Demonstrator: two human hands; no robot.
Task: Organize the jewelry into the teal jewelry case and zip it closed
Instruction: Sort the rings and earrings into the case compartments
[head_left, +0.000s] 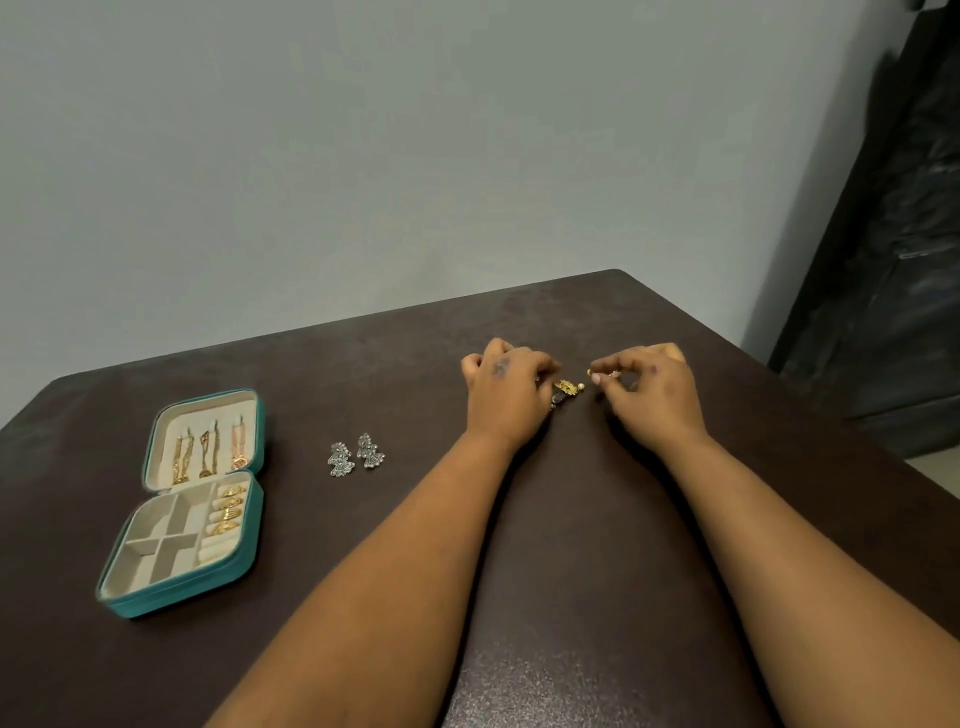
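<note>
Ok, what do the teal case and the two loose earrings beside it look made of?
Teal jewelry case: looks like velvety fabric outside, since the surface is matte, with a cream, soft-looking lining; the exact material is unclear. Silver earrings: look like silver-toned metal with dark, antiqued recesses and small pale stones, judging by the glints.

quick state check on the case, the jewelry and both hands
teal jewelry case: open, unzipped, flat on table
gold rings: in the case's ring rolls
silver earrings: loose on table
left hand: fingers curled at gold earring
right hand: pinching small gold piece
</note>
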